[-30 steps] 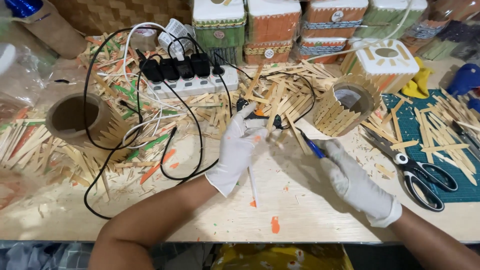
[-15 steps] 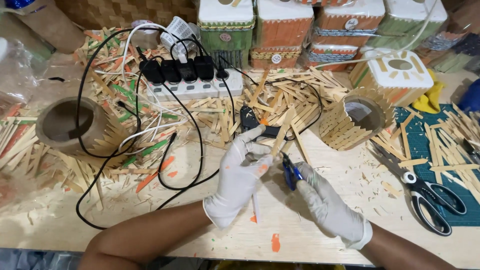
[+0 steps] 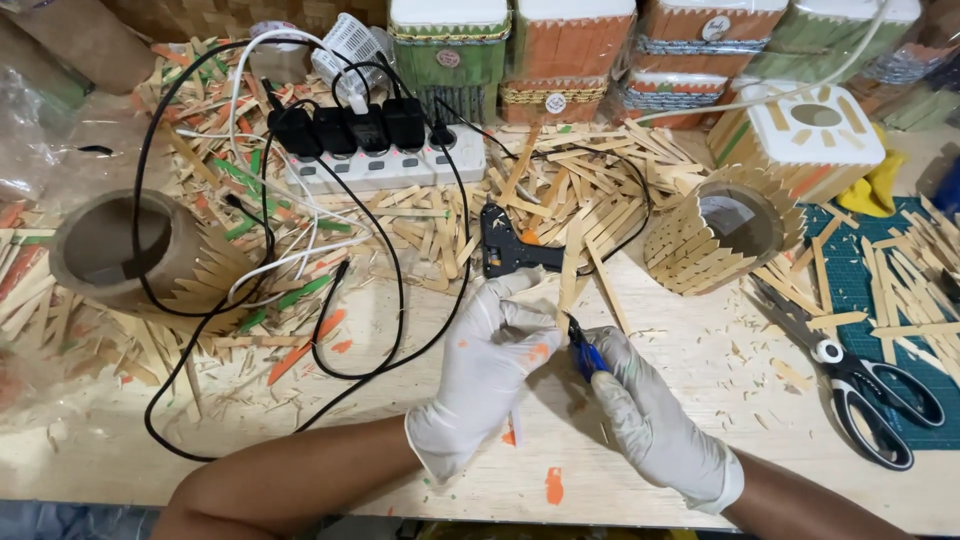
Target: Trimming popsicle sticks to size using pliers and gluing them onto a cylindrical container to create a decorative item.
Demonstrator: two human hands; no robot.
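1. A cardboard tube (image 3: 115,250) lies near the table's (image 3: 400,470) left edge.
2. The gloved left hand (image 3: 490,380) pinches a wooden stick (image 3: 568,275), steadying it upright.
3. The gloved right hand (image 3: 650,420) grips blue cutters (image 3: 585,350) closed at the stick's base.
4. Scissors (image 3: 850,375) rest near the right edge.

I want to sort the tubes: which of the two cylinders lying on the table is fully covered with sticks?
The right cylinder, near the scissors: sticks cover its whole wall. The left one still shows bare cardboard.
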